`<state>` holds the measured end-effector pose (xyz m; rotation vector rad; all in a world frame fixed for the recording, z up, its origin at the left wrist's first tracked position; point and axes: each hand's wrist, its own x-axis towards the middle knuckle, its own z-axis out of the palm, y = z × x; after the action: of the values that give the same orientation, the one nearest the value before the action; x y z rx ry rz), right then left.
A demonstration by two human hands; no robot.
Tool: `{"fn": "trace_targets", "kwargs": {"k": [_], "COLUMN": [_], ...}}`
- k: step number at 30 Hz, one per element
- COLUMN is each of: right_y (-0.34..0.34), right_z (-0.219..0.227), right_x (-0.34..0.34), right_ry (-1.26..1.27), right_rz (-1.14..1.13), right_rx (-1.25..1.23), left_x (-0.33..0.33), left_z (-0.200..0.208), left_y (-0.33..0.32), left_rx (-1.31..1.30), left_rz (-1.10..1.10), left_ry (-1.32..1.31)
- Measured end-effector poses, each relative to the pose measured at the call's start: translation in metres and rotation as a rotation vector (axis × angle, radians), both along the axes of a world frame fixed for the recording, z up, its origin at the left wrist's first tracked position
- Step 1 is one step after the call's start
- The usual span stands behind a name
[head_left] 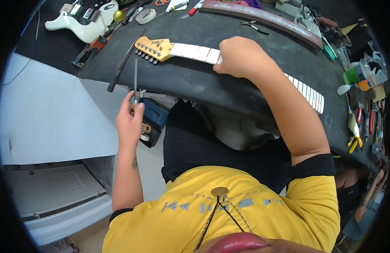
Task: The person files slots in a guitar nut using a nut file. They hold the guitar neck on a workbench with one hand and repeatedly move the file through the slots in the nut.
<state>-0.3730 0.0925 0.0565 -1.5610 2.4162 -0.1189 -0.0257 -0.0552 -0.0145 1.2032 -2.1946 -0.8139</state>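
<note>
On the dark workbench lies a guitar neck (194, 51), its headstock (155, 48) to the left with tuners along the near edge. Pale strips cover the fingerboard between the frets. My right hand (240, 57) is closed over the middle of the neck, its thumb on the near side; my hand and forearm hide part of the neck. Off the bench's near edge, my left hand (131, 113) is closed round the handle of a slim metal file (135, 78). That file points up, its tip short of the headstock and apart from it. Beside it lies a longer dark file (124, 66) with a black handle.
A white guitar body (79, 25) lies at the far left, near a tape roll (145, 16). Behind the neck are small pliers (255, 28) and a long reddish beam (262, 21). Yellow-handled pliers (354, 137) and bottles crowd the right. Below the bench sits a toolbox (153, 116). Another person's arm (365, 198) shows lower right.
</note>
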Motion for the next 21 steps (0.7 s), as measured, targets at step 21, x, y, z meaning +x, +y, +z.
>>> {"fn": "trace_targets", "kwargs": {"k": [21], "right_y": [0.003], "right_z": [-0.019], "right_x": [-0.004], "right_ry": [-0.011], "right_rz": [-0.010], "right_rx": [-0.128], "left_x": [-0.013], "left_z": [0.010], "left_y": [-0.055], "left_rx": [-0.329], "left_rz": [-0.015], "left_ry": [-0.299]}}
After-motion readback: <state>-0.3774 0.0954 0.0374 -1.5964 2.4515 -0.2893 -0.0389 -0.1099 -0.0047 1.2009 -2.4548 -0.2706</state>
